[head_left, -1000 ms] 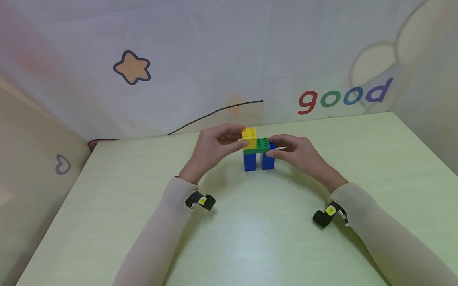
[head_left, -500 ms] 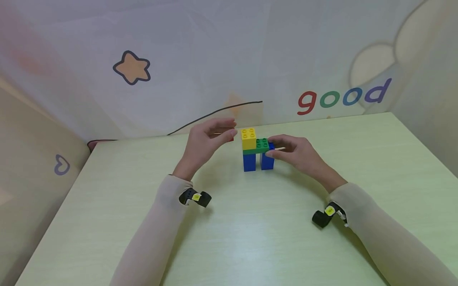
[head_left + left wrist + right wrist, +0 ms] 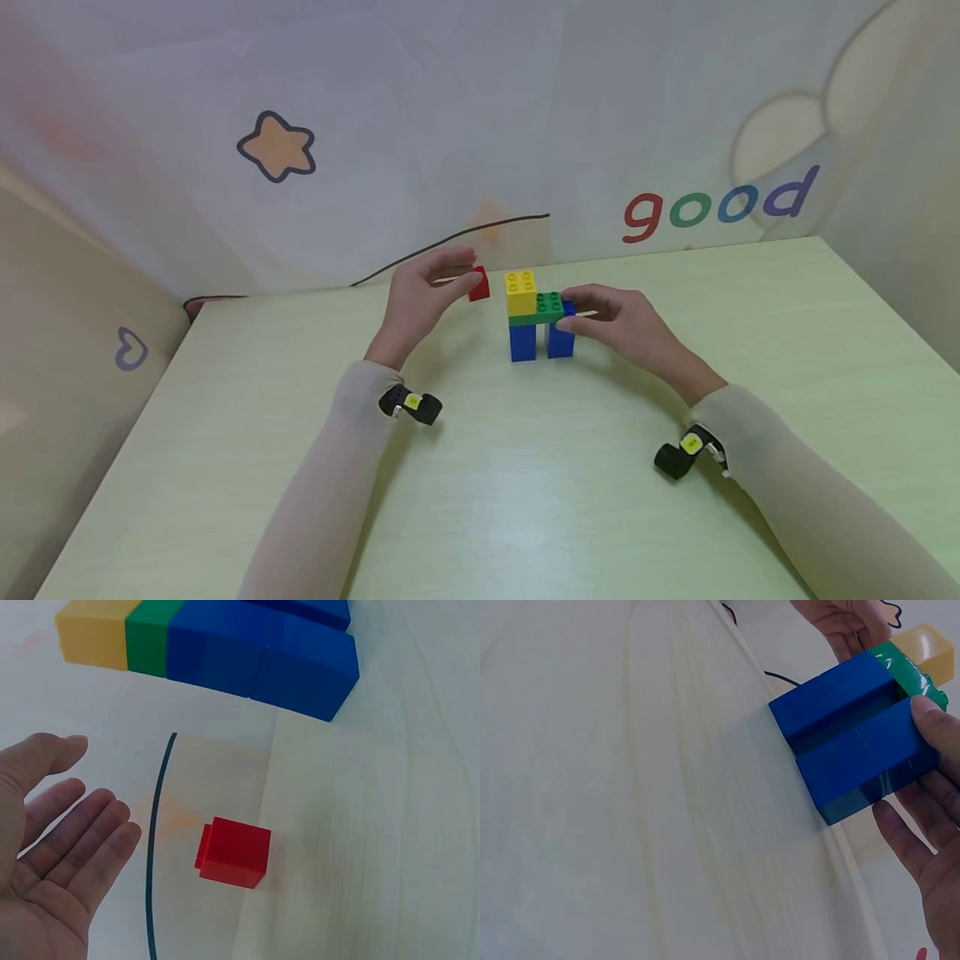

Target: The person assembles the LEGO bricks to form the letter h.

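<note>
Two blue brick columns [image 3: 522, 342] stand upright on the table, bridged by a green brick [image 3: 550, 318]. A yellow brick [image 3: 521, 302] sits on the green brick's left end. My right hand [image 3: 633, 321] pinches the upper part of the right blue column [image 3: 866, 761] between thumb and fingers. Left of the structure, a small red brick [image 3: 479, 286] rests on the table near its back edge. Beside and above it is my left hand [image 3: 426, 298], fingers extended and apart from the brick, as the left wrist view shows; its palm [image 3: 45, 911] holds nothing.
The pale wooden table [image 3: 495, 500] meets a printed cloth backdrop [image 3: 420, 125] just behind the bricks. A side panel [image 3: 67, 350] borders the table on the left. Each wrist carries a small black camera [image 3: 675, 460].
My left hand has drawn away from the yellow brick to the left, and the red brick now shows beside it. The right hand and the brick structure stay in place.
</note>
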### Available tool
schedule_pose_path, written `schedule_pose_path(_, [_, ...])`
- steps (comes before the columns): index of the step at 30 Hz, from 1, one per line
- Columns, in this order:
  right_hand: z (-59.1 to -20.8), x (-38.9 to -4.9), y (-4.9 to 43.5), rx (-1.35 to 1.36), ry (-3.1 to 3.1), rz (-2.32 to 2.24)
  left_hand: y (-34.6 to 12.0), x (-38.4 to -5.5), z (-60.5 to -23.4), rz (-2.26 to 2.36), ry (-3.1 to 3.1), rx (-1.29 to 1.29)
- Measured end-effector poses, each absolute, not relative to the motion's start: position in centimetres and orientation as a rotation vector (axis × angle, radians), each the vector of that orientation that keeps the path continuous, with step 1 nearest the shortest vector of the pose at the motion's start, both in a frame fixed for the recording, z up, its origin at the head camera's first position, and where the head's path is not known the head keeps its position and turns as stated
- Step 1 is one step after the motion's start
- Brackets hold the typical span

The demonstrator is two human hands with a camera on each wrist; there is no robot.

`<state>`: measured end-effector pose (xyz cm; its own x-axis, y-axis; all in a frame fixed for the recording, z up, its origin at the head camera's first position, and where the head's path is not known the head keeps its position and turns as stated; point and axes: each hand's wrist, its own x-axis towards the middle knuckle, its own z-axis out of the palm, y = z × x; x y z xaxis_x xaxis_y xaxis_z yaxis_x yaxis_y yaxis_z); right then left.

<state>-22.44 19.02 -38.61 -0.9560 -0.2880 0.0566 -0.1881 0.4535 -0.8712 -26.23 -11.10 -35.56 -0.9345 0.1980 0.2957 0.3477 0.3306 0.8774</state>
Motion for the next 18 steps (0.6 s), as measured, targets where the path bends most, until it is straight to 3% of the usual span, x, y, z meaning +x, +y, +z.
schedule_pose_path(18, [-38.8,-22.5,19.0,-0.424,2.598,-1.538,-11.0,-29.0,-37.8,-1.748,-2.479,-0.314])
